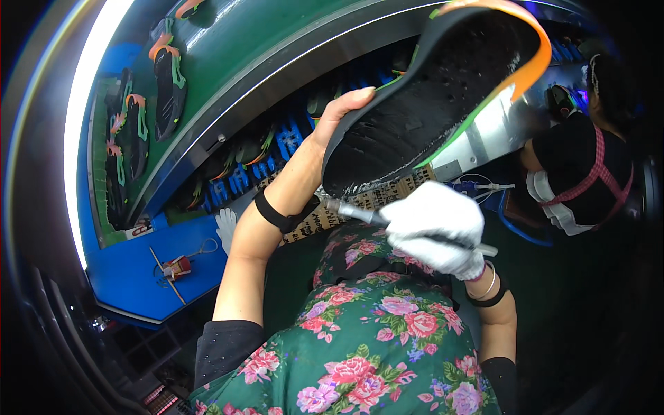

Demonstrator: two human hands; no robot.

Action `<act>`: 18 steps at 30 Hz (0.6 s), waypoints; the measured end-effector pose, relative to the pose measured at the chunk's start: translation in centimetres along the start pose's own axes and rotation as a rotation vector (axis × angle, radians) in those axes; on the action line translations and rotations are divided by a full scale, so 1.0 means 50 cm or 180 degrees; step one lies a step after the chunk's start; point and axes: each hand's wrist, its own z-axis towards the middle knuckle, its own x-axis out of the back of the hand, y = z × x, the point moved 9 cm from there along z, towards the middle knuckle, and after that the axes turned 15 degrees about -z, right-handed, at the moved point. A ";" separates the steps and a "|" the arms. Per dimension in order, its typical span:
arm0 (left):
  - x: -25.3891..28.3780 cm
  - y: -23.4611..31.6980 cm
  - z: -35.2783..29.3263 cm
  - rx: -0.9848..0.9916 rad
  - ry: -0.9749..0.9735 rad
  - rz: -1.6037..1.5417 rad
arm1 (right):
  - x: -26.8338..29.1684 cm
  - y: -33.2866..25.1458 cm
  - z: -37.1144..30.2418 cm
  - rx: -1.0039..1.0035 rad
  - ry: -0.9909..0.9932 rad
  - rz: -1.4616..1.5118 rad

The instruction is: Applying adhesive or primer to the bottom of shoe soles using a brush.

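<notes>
My bare left hand (340, 114) grips a black shoe sole (408, 114) along its left edge and holds it up, tilted toward me. The sole has an orange and green rim, and wet-looking streaks and specks mark its black face. In a white glove, my right hand (437, 225) is closed round a pale-handled brush (360, 211). The brush's blurred tip lies just below the near end of the sole; whether they touch I cannot tell.
Several black, orange and green shoe parts (169, 90) lie on the green belt at upper left. Below it, a rack has blue holders (289, 142). On the blue table (131, 266) are a small red container (178, 268) and a white glove (226, 228). A co-worker (581, 166) is at the right.
</notes>
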 end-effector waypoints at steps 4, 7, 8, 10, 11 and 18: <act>0.032 0.011 0.027 -0.0487 0.0305 0.0282 | -0.007 0.002 0.016 -0.0056 0.0205 -0.0676; -0.046 -0.016 0.031 -0.0267 -0.0529 -0.0033 | -0.005 0.016 0.007 -0.0444 0.0210 0.0097; -0.046 -0.013 0.033 -0.0276 -0.0524 -0.0032 | 0.008 0.022 0.007 -0.0451 0.0336 -0.0019; -0.063 -0.016 0.042 -0.0175 -0.0812 -0.0173 | 0.025 0.045 -0.002 -0.0777 0.0844 -0.0221; -0.065 -0.021 0.041 -0.0163 -0.0831 -0.0171 | 0.012 0.035 0.004 -0.0620 0.0549 -0.0251; 0.027 -0.043 0.017 -0.0599 0.0536 -0.0785 | 0.095 0.039 0.025 -0.0447 0.0531 -0.0918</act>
